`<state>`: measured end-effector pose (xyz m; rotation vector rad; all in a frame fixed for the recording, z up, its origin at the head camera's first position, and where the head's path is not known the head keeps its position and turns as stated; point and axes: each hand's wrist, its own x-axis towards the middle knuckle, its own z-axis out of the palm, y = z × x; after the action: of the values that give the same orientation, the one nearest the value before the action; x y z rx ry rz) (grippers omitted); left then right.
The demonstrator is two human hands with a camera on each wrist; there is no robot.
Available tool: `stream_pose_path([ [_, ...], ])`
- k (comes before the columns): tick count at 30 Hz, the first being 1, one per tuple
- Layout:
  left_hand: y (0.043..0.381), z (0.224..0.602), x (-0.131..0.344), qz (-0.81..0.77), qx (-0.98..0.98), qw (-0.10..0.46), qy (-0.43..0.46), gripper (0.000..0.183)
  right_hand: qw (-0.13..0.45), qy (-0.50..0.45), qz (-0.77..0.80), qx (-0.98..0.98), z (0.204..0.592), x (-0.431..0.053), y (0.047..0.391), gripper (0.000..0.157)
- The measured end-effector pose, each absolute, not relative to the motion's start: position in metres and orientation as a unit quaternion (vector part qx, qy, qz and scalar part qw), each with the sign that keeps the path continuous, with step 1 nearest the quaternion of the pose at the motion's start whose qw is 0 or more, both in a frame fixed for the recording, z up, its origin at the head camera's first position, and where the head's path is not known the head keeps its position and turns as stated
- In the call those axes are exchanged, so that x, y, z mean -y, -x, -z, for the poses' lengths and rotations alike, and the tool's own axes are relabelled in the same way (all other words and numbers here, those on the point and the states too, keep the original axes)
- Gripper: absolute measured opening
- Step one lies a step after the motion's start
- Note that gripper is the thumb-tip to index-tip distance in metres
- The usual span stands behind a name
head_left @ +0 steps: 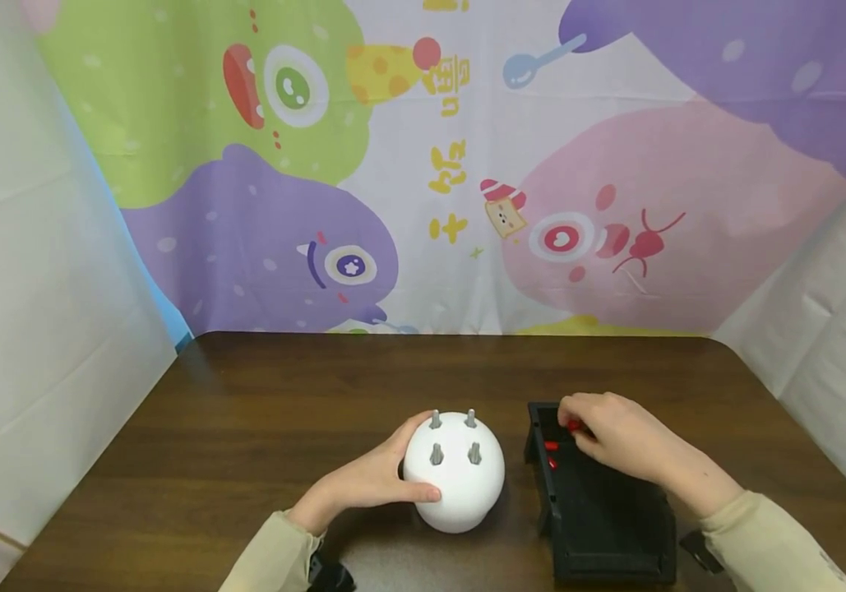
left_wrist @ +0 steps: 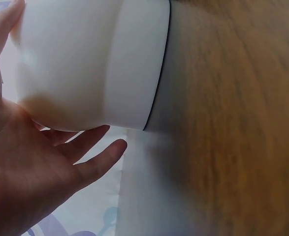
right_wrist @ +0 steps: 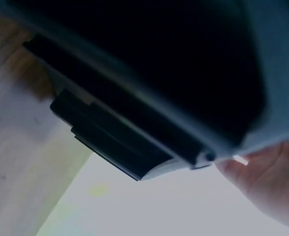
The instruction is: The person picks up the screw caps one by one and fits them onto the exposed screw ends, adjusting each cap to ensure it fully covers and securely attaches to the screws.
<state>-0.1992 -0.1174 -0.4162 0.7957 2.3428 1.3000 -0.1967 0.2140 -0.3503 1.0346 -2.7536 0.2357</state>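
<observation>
A round white body (head_left: 459,489) with several grey pegs (head_left: 436,454) sticking up from its top stands on the table. My left hand (head_left: 386,469) holds it from the left, thumb on the near side. The left wrist view shows the smooth side of the white body (left_wrist: 85,64) and its dark-lined bottom edge, with the left hand (left_wrist: 41,162) around it. Over the far end of a black tray (head_left: 615,526), my right hand (head_left: 618,432) has its fingers bent, pinching a small red piece (head_left: 574,425). In the right wrist view the tray hides most of the right hand (right_wrist: 272,182).
Two more small red pieces (head_left: 552,446) lie in the tray near its left wall. The tray stands on raised supports, right of the white body. Brown wooden tabletop (head_left: 245,427) surrounds both. A cartoon-printed curtain (head_left: 452,271) hangs behind the table, with white cloth at the sides.
</observation>
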Motion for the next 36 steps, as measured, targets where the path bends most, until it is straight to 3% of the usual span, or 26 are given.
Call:
stream_pose_path([
  [10, 0.199, 0.416, 0.117, -0.462, -0.823, 0.168, -0.285, 0.095, 0.126, -0.369, -0.063, 0.919, 0.341, -0.209, 0.197, 0.016],
  [25, 0.198, 0.415, 0.117, -0.462, -0.824, 0.17, -0.281, 0.098, 0.117, -0.357, -0.064, 0.925, 0.325, -0.206, 0.198, 0.015],
  [36, 0.199, 0.417, 0.118, -0.465, -0.821, 0.176, -0.282, 0.096, 0.143, -0.363, -0.057, 0.919, 0.315, -0.201, 0.204, 0.015],
])
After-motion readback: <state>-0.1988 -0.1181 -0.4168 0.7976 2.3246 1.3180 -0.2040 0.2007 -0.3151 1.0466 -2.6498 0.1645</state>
